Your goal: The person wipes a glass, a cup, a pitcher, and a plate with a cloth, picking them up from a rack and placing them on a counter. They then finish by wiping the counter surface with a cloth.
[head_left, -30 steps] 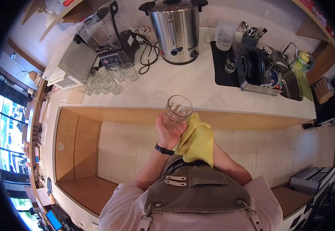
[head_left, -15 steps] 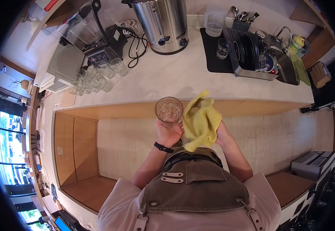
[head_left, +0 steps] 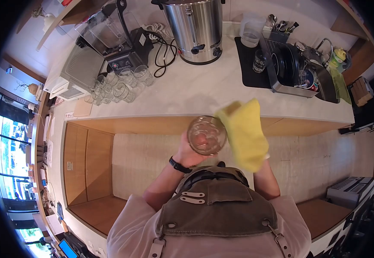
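My left hand (head_left: 188,154) is closed around a clear drinking glass (head_left: 207,134), whose round mouth faces up toward me. A finger shows pink through the glass. Just to the right hangs a yellow cloth (head_left: 246,136), slightly blurred, with its left edge beside the rim of the glass. The cloth covers most of my right hand (head_left: 266,162), which grips it from behind; those fingers are hidden. Both hands are in front of my apron, short of the counter's front edge.
On the counter (head_left: 187,92) several clear glasses (head_left: 122,88) stand at left beside a blender (head_left: 126,58). A steel urn (head_left: 195,32) is at the back. To the right are a dish rack (head_left: 292,86) with dark plates, a black mat (head_left: 249,71) and a sink (head_left: 328,88).
The glass has moved right and turned its mouth more toward me. The cloth has also shifted right and hangs more spread out. The counter appears slightly shifted in view.
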Motion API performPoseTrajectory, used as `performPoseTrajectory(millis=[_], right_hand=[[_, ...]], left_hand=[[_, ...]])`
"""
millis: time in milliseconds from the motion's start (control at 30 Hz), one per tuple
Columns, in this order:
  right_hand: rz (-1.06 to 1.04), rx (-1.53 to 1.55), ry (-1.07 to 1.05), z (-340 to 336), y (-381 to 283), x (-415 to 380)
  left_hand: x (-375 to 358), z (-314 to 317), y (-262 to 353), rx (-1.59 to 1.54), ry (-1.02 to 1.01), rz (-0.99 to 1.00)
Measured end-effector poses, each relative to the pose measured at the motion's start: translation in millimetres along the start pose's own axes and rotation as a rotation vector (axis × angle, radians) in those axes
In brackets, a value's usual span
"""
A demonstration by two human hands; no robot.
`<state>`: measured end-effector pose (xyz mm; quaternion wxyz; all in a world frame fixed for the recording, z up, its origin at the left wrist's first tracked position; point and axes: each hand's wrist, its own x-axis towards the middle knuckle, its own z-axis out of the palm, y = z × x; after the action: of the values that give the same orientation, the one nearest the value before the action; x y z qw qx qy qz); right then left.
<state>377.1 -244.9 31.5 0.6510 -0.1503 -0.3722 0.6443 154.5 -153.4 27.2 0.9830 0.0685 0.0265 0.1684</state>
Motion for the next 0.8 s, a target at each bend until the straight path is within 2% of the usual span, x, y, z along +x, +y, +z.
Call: performPoseTrajectory(millis=[33,100,133,233,267,333,400,433,467,500,567,633,700,800], right_hand=[[0.027,-0.043,-0.016,1,9,9],[0.075,-0.133,-0.052,2,28,32],[0.095,-0.169,-0.07,1,37,45],[0.146,-0.197,-0.03,5,60,73],[0.166,-0.194,-0.003,7,67,80],[0.078,-0.291,0.18,39,83,92],[-0.112,-0.556,0.333,61,116,103],[-0.134,-0.563,0.315,63,121,110],[-0.155,-0.57,0.298,66,126,118],[-0.177,-0.576,0.28,69,130,126],[-0.029,-0.393,0.242,63,121,122],[0.114,-0.273,0.167,63,100,129],[0.251,-0.184,0.1,69,78,143],[0.412,-0.109,0.044,81,47,168]], left_hand=[[0,5,2,-0.039,0.022,-0.061],[9,17,3,-0.199,0.257,-0.196],[9,15,7,-0.217,0.277,-0.143],[-2,21,28,-0.073,0.171,0.023],[0,14,29,-0.107,0.264,0.203],[6,-6,51,0.159,-0.087,0.436],[8,-15,51,0.491,0.037,0.8],[10,-17,51,0.646,0.151,0.971],[14,-30,66,0.485,0.116,0.996],[15,-38,73,0.325,0.096,1.013],[-11,-29,100,0.358,0.167,0.854],[-25,-29,127,0.368,0.038,0.731],[-26,-38,141,0.883,0.16,0.824],[-32,-35,151,0.525,0.122,0.495]])
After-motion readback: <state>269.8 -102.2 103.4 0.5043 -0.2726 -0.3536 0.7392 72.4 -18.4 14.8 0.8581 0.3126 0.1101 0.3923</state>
